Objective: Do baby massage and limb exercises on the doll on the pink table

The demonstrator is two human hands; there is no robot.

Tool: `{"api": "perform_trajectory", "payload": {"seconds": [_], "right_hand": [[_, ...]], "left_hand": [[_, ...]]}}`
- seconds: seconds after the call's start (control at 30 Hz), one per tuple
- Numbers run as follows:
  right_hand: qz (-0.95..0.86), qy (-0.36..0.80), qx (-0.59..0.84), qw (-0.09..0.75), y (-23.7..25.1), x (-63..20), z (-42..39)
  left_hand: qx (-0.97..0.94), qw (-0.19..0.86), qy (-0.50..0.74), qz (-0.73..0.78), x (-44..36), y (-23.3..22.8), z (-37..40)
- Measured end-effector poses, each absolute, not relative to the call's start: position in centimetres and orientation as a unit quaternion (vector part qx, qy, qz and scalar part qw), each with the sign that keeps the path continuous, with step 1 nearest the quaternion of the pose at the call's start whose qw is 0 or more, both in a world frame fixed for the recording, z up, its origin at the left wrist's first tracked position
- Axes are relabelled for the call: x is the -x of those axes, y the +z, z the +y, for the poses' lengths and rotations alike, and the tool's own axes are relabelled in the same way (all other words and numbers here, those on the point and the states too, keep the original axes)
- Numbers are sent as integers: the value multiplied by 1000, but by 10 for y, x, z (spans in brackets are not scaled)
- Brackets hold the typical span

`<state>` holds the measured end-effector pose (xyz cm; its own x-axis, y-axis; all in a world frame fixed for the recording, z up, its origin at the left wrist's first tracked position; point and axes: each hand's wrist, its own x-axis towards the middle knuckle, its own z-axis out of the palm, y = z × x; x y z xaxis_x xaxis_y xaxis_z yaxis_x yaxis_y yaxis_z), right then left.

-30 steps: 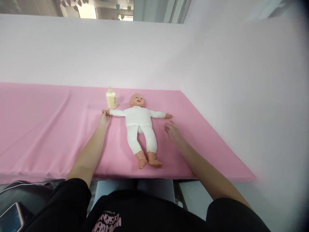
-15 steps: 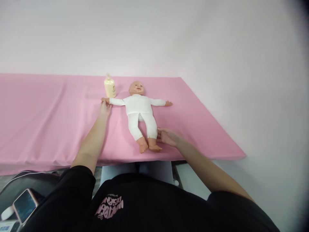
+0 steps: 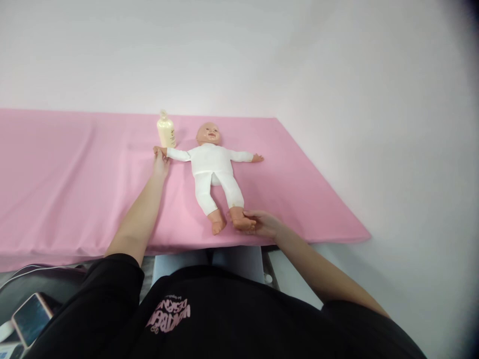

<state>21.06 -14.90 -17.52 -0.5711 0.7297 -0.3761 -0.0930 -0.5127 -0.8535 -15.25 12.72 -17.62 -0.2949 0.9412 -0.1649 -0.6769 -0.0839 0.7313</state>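
A baby doll (image 3: 211,159) with a white cloth body lies on its back on a pink-covered table (image 3: 292,199), arms spread and feet toward me. My left hand (image 3: 160,162) is closed around the doll's hand at the left, fingers partly hidden by it. At the near side, my right hand (image 3: 264,223) holds the doll's foot (image 3: 241,220) on the right, its fingers passing under and behind the ankle. A pale yellow pump bottle (image 3: 166,131) stands just beyond my left hand, beside the doll's head.
A white wall (image 3: 239,55) rises behind the table. Low at the left, a phone (image 3: 33,319) lies near a dark seat (image 3: 48,284) with a white cable across it. The table's near edge runs close in front of my body.
My right hand has moved from beside the lower leg down to the foot and taken hold of it; that leg has shifted slightly. My left hand keeps its hold.
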Motion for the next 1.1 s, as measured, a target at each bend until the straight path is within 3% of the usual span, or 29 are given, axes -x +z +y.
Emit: {"api": "perform_trajectory", "payload": {"seconds": [0.13,0.37,0.57,0.67,0.9,1.1], "right_hand": [[-271,850,373,256,-173,-214,-147],[-349,851,330,211,-156,-219,-116],[-417,845,270,200,-147,-214,-47],[-391,843,289,232,-143,-201,-20],[-298,846,339,284,-146,-174,6],[-328,843,319,284,-158,-178,-5]], "left_hand": [[-204,560,716,363,148,-176,122],[-230,475,758,382,134,-177,113],[-390,378,748,381,116,-173,93],[-524,322,699,365,102,-176,80],[-828,212,437,280,94,-184,67],[-813,218,444,308,95,-177,60]]}}
